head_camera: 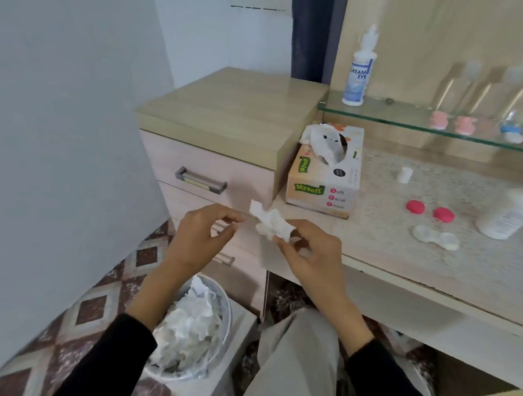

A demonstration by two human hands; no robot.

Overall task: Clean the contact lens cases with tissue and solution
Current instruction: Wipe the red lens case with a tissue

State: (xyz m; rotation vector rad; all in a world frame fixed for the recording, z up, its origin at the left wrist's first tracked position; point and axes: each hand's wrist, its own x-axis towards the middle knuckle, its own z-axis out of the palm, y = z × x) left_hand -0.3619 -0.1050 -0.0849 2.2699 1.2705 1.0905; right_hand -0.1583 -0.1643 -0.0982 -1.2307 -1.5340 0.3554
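Right hand (pixel 311 255) pinches a crumpled white tissue (pixel 272 225) off the table's (pixel 402 259) near edge; left hand (pixel 203 234) curls its fingers toward the thumb just beside it, contact unclear; the translucent twin-cup lens case (pixel 435 237) lies uncapped on the speckled top, round pink caps (pixel 415 206) behind it; the white solution bottle (pixel 508 210) is cut off at the right.

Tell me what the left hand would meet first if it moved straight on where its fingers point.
Probably the crumpled tissue that the right hand pinches; the left hand points rightward at it, though depth is uncertain.
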